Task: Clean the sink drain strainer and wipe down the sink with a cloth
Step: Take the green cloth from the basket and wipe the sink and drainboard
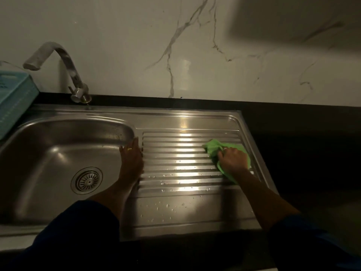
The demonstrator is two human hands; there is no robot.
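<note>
Steel basin [48, 153]: holds no loose items; the round strainer [87, 180] sits seated in the drain at the basin's floor. Ribbed drainboard [175, 153], directly right of the basin: scattered water droplets [166, 206] lie on its near ribs and near flat margin. Green cloth [214, 146] lies bunched on the drainboard's ribs, at the end far from the basin. Right hand [233, 160]: palm down on the cloth, fingers curled into it, gripping it against the ribs. Left hand [131, 159]: fingers straight and together, laid flat on the basin's right rim, holding nothing. Tap [66, 61] stands behind the basin, spout turned left. A blue box [13, 98] sits at the basin's left edge. Dark surface [293, 124] surrounds the unit.
</note>
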